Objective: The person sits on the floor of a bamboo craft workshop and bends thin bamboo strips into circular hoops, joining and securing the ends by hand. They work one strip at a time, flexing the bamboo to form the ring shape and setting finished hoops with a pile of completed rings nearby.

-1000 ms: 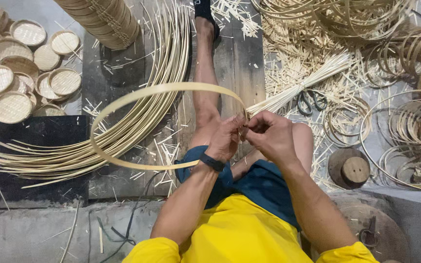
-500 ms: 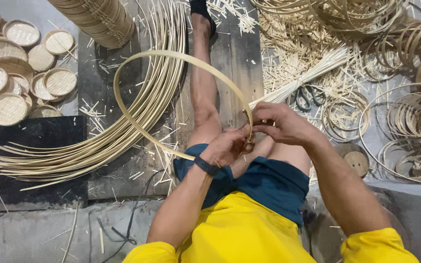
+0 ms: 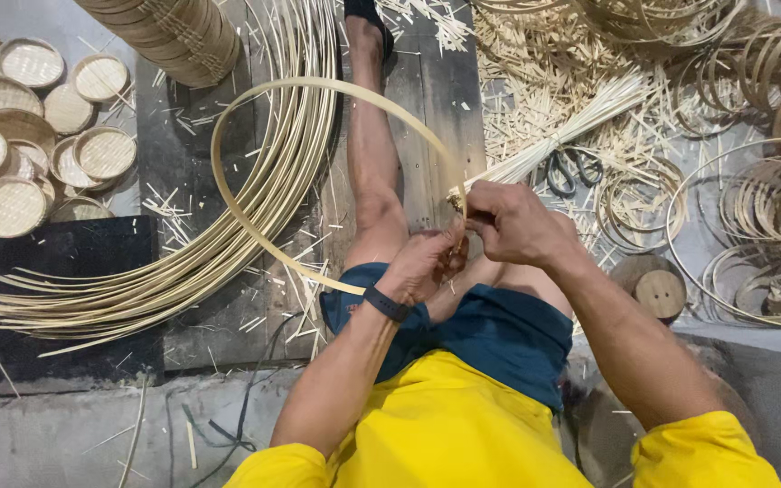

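Observation:
A bamboo strip bent into a hoop (image 3: 228, 194) stands tilted over my outstretched leg (image 3: 371, 154). My right hand (image 3: 512, 221) pinches the hoop's joint at its near right side. My left hand (image 3: 422, 262), with a dark band on the wrist, grips the overlapping ends just below and to the left of it. Both hands meet above my knee, and the hoop rises away from them toward the left and far side.
A sheaf of long bamboo strips (image 3: 228, 235) curves across the floor at left. Small round woven trays (image 3: 29, 145) lie at far left, a stack of them (image 3: 169, 32) at top. Finished hoops (image 3: 761, 226), scissors (image 3: 571, 167), thin sticks (image 3: 580, 117) and a round wooden block (image 3: 657, 291) lie at right.
The hoop has swung up from lying low and wide to standing taller and narrower. My hands have stayed on its joint, the right one shifting slightly upward.

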The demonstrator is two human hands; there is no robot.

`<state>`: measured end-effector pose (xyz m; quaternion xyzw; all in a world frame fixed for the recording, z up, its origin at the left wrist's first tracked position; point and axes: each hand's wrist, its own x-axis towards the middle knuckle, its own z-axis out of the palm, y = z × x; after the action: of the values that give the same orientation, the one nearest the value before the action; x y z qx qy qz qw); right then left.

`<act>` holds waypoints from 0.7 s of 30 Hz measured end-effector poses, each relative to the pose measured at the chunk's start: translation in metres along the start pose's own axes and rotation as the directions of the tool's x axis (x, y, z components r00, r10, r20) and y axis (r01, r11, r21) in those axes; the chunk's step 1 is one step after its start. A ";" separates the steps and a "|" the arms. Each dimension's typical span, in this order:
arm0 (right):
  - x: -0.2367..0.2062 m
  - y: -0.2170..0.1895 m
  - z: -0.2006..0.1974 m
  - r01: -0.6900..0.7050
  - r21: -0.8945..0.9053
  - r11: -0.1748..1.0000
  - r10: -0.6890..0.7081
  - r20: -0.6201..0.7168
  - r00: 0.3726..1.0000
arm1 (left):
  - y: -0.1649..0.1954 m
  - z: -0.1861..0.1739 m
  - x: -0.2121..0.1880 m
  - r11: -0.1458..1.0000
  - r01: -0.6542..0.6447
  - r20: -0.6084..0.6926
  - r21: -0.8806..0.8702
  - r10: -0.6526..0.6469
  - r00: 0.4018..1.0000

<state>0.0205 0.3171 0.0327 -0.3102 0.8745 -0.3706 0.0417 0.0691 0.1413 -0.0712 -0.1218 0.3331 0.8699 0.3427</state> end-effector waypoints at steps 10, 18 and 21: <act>-0.004 0.002 0.013 -0.098 -0.053 0.994 0.097 -0.026 0.995 | -0.001 0.003 0.003 0.997 0.079 0.041 0.014 -0.079 0.996; -0.013 -0.021 -0.018 -0.106 0.072 0.992 0.110 -0.064 0.992 | 0.023 0.019 -0.016 0.956 -0.099 -0.018 0.277 0.108 0.994; -0.013 -0.041 -0.029 -0.120 0.231 0.966 0.153 -0.128 0.980 | 0.051 0.034 -0.036 0.855 -0.350 0.021 0.382 0.371 0.928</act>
<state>0.0426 0.3210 0.0792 -0.2146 0.8477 -0.4837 0.0378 0.0616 0.1176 -0.0052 -0.0118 0.5208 0.8340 0.1816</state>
